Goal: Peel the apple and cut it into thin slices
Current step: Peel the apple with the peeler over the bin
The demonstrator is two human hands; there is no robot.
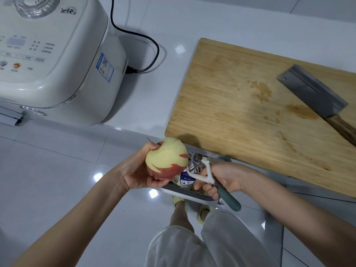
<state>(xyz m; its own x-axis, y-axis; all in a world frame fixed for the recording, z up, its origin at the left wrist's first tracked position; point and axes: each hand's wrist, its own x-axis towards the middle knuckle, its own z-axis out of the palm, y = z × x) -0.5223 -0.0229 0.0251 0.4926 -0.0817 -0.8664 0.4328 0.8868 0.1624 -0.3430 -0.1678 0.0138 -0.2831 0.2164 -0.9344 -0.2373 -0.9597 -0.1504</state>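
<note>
My left hand [141, 170] holds the apple [166, 157] from below and behind, off the counter's front edge. Most of the apple is pale peeled flesh; red skin remains along its lower side and in a small patch on the right. My right hand [221, 176] grips a Y-shaped peeler [207, 174] with a white head and a dark green handle. The peeler's blade sits just right of the apple, close to its lower right side. A cleaver [316, 95] with a wooden handle lies on the wooden cutting board [240, 105] at the right.
A bin [185, 191] with a grey rim stands on the floor under my hands, with packaging inside. A white rice cooker [57, 54] fills the counter's left, its black cord [146, 45] trailing beside it. My legs and feet are below.
</note>
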